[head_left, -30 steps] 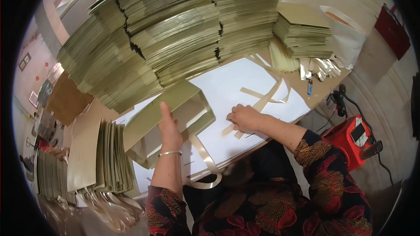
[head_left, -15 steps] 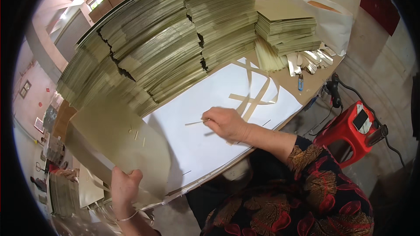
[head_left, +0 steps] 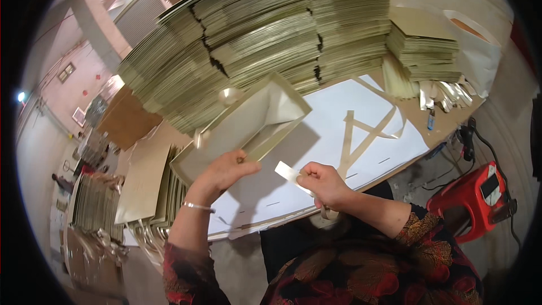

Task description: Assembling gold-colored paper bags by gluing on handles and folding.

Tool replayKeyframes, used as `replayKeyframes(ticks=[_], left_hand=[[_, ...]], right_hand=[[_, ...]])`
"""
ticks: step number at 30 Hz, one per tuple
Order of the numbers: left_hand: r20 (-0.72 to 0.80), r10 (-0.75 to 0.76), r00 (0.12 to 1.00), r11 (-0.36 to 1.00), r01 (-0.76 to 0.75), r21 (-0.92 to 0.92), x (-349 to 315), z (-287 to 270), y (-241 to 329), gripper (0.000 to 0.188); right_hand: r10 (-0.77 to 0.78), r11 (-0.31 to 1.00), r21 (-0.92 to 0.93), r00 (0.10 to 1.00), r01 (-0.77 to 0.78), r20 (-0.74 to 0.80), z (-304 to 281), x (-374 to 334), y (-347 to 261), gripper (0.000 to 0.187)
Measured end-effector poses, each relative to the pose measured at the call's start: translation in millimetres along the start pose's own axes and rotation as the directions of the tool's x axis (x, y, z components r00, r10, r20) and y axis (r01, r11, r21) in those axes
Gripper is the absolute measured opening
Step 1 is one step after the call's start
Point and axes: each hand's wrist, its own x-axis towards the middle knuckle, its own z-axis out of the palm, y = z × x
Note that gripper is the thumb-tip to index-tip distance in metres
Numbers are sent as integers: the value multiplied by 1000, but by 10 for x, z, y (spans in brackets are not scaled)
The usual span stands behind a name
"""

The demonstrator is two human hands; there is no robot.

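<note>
A gold-green paper bag (head_left: 291,97) lies tilted with its mouth open toward me, showing a pale inside. Ribbon bits (head_left: 230,96) stick out along its far edge. My left hand (head_left: 223,172) is closed on the bag's near rim, thumb and fingers pinching it. To the right of it, my right hand (head_left: 324,185) pinches a short pale ribbon (head_left: 289,175), one flat end pointing toward the bag and the rest trailing below the fist. More flat ribbon (head_left: 367,135) lies crossed on the white sheet (head_left: 327,101) covering the table.
Tall stacks of flat gold-green bags (head_left: 254,39) line the table's back. A smaller stack (head_left: 423,45), ribbon bundles (head_left: 446,95) and a blue cutter (head_left: 431,121) sit at the right. Bags with ribbons (head_left: 147,186) stand at left. A red stool (head_left: 468,203) is at right.
The bag has swung up and right from the lower left, its open mouth now showing. My left hand moved with it; my right hand came nearer the table's front edge with the ribbon. The view shifted left.
</note>
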Motion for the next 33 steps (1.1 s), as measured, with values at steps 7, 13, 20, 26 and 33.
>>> replayKeyframes(ticks=[7, 13, 20, 26, 33], left_hand=[[215, -21, 976, 965, 76, -251, 255, 177, -180, 24], [201, -111, 973, 845, 199, -496, 260, 394, -169, 19], [224, -121, 967, 870, 212, -445, 422, 626, -360, 21], [204, -130, 970, 835, 218, -505, 441, 739, -391, 21], [229, -134, 964, 785, 244, -569, 471, 768, -426, 22]], right_hand=[[55, 928, 361, 991, -97, 125, 247, 71, 323, 21], [82, 944, 306, 985, -127, 155, 372, 134, 390, 21], [109, 954, 265, 985, -141, 130, 456, 180, 528, 23], [121, 942, 310, 991, -133, 58, 517, 205, 628, 25], [120, 939, 317, 991, -132, 57, 519, 265, 688, 24]])
